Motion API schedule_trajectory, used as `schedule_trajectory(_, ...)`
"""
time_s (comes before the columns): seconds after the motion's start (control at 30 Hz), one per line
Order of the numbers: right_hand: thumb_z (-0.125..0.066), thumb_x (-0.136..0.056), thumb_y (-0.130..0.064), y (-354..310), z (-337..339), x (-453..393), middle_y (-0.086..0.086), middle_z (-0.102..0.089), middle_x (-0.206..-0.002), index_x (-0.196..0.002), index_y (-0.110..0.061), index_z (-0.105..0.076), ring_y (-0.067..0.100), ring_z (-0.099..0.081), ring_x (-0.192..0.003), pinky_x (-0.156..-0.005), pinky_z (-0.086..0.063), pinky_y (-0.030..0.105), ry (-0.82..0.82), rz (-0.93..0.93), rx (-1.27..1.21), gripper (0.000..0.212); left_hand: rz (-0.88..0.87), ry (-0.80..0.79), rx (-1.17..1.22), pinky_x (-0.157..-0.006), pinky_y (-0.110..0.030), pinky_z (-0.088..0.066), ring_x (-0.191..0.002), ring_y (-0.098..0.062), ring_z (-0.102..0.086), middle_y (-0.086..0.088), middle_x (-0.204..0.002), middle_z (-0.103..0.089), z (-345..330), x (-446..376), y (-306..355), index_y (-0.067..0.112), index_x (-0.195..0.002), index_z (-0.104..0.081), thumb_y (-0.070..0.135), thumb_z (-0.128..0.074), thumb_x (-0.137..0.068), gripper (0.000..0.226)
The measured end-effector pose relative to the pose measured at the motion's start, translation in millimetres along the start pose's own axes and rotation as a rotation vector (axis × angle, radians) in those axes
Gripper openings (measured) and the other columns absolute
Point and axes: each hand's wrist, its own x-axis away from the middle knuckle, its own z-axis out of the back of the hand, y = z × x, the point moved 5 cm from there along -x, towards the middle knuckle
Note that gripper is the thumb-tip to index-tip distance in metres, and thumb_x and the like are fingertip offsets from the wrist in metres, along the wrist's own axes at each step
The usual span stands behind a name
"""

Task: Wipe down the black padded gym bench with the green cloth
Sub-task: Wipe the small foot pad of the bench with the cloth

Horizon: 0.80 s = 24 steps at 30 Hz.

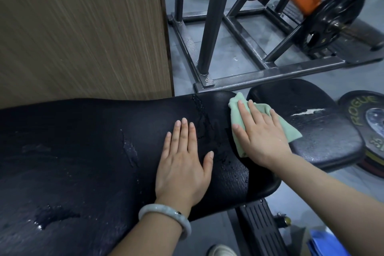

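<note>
Right hand (260,135): fingers straight, pressed flat on green cloth (241,147) at bench pad's (83,151) 3 o'clock end, beside seat pad (324,143). Left hand (184,162): flat, fingers extended, resting on wet pad, holding nothing.

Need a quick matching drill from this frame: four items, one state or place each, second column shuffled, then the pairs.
Column one:
1. left hand
2. right hand
3. green cloth
4. Rogue weight plate

Column two:
A. lies on the floor beyond the seat pad
B. flat on the bare black pad, holds nothing
C. pinned under a palm at the gap between the pads
D. presses the cloth down with straight fingers

Pairs: 1-B, 2-D, 3-C, 4-A
</note>
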Motion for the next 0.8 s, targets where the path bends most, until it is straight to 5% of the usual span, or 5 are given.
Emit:
schedule_trajectory(0.1,0.018,-0.074,-0.061,-1,0,-9,0.006,-0.003,-0.163,-0.154,-0.028,0.010,0.024,-0.015,-0.147,-0.119,0.005,0.042,-0.003,0.006,-0.005,0.087,0.005,-0.009,-0.018,-0.115,-0.034,0.018,-0.143,-0.015,0.030,-0.004,-0.155,0.028,-2,-1,0,0.012,-0.147,0.020,0.059,0.014,-0.082,0.080)
schedule_trajectory(0.23,0.017,-0.074,-0.062,-2,1,-21,0.006,-0.004,-0.163,-0.154,-0.028,0.008,0.024,-0.017,-0.147,-0.120,0.004,0.043,-0.006,0.017,-0.006,0.087,-0.007,0.039,-0.070,-0.115,-0.039,-0.008,-0.148,-0.024,-0.013,-0.014,-0.158,-0.017,-7,-2,-1,0.002,-0.150,-0.023,0.054,-0.016,-0.096,0.074)
schedule_trajectory(0.33,0.016,-0.074,-0.062,-3,1,-31,0.006,-0.004,-0.163,-0.154,-0.028,0.007,0.024,-0.018,-0.146,-0.120,0.004,0.044,-0.002,0.034,-0.012,0.087,-0.026,0.089,-0.102,-0.113,-0.040,-0.015,-0.145,-0.025,-0.025,-0.015,-0.155,-0.029,-10,-3,-2,0.000,-0.146,-0.034,0.051,-0.024,-0.097,0.072)
schedule_trajectory(0.6,-0.006,-0.098,-0.054,-6,5,-45,0.009,-0.006,-0.163,-0.154,-0.029,0.009,0.027,-0.015,-0.148,-0.120,0.005,0.044,-0.033,0.009,-0.033,0.063,-0.014,0.095,-0.119,-0.111,-0.041,-0.018,-0.144,-0.026,-0.028,-0.016,-0.153,-0.032,-10,-3,-3,-0.001,-0.145,-0.037,0.051,-0.025,-0.097,0.071)
schedule_trajectory(0.8,-0.009,-0.098,-0.052,-8,6,-34,0.009,-0.006,-0.163,-0.153,-0.029,0.010,0.027,-0.015,-0.147,-0.120,0.005,0.044,-0.047,-0.025,-0.039,0.063,-0.012,0.069,-0.119,-0.113,-0.040,-0.014,-0.146,-0.025,-0.023,-0.014,-0.156,-0.027,-9,-3,-3,0.001,-0.147,-0.032,0.052,-0.020,-0.098,0.072)
